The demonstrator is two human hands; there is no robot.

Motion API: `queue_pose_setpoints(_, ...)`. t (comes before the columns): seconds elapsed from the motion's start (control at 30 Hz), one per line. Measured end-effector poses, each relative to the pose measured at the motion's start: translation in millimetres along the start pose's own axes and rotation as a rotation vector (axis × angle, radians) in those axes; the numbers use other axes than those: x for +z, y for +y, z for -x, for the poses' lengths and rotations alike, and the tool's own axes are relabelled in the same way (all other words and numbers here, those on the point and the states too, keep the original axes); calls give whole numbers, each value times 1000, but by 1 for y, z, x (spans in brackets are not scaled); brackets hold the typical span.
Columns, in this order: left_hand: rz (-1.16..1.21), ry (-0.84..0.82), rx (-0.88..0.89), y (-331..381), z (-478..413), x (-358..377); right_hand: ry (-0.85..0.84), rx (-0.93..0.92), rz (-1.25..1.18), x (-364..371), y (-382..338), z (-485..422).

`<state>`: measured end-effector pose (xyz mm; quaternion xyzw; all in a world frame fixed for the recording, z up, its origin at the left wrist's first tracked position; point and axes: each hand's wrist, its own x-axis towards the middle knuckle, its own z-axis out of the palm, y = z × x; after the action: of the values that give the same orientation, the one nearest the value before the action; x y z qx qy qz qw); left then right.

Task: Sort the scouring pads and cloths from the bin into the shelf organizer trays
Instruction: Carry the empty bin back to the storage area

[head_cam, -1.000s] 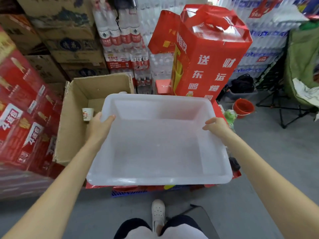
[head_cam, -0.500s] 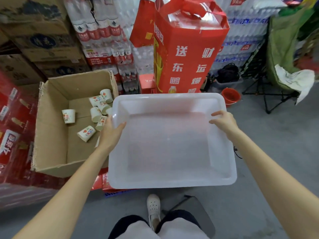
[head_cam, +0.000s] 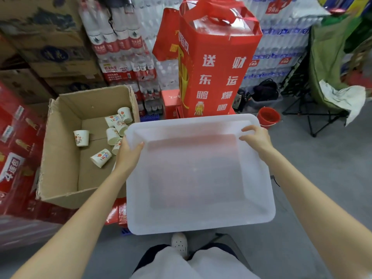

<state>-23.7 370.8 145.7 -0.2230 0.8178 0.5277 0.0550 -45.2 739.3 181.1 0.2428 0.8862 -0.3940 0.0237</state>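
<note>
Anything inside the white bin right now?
No, the white bin, gripped at its side rims by the left hand and right hand, shows only its bare translucent floor.

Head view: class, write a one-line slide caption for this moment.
Left hand and right hand grip opposite rims of an empty white bin beside a cardboard box of paper cups.

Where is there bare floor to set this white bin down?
The grey floor right of the bin, bounded by the red bucket and folding chair at the back, is bare. Left is crowded: cardboard box holding paper cups, red cartons. Ahead, the red gift bag blocks.
</note>
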Motion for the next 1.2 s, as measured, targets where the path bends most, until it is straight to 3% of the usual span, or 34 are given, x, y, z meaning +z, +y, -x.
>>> queue_pose_setpoints(0.3,28,27,78,23,-14,-20,-50,-37,96,-2,-6,-9)
queue_pose_setpoints(0.53,-52,-40,129,31,-7,-33,-121,37,127,-5,4,9)
queue_pose_setpoints(0.87,-196,-217,183,-21,85,-2,-59,295,109,-30,120,123)
queue_pose_setpoints(1.2,-281,-276,69,-120,205,70,-148,462,140,-47,262,187)
